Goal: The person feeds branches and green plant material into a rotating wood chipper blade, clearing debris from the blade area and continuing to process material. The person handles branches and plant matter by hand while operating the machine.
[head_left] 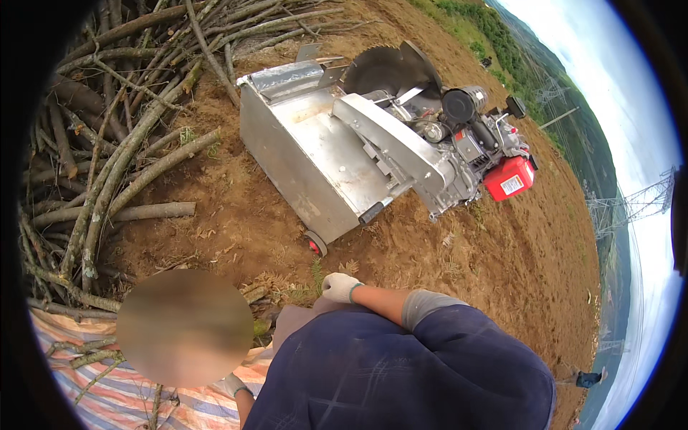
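My right hand (342, 288), in a pale work glove, rests curled up on the knee of grey-brown trousers (292, 320). Nothing sticks out of its closed fingers. Low at the left, my gloved left hand (232, 385) shows only in part beside a striped tarp (183, 414); a blurred oval (185, 328) hides its fingers. In front stands an engine-driven circular saw (380, 143), apart from both hands. It has a sheet-metal bed (322, 140), a large toothed blade (370, 70) and a red fuel tank (510, 178).
Cut branches (118, 165) lie heaped at the left, some ends reaching toward the saw. A small wheel (315, 244) supports the saw's near corner. Bare brown soil (494, 265) slopes off to the right. A distant person (589, 379) and pylons (631, 204) stand at the far right.
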